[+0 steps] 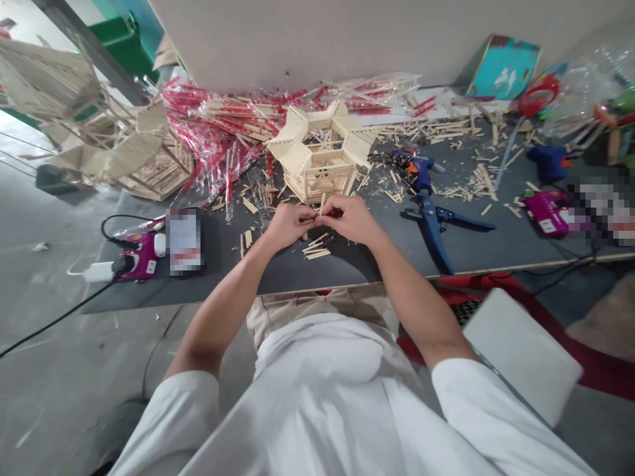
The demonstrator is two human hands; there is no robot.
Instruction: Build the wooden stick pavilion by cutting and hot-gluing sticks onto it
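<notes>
Pretty much everything here's pale blond wood, both the sticks (315,250) and the model (322,175), sitting on a dark grey mat (238,277). The loud bits are the red-striped clear wrappers (218,125), blue-and-orange glue gun (419,168), blue pliers (436,218) and magenta gadget (141,258). Shirt (317,390)'s plain white.

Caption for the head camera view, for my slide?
Left hand and right hand pinch a wooden craft stick near a hexagonal stick pavilion.
</notes>
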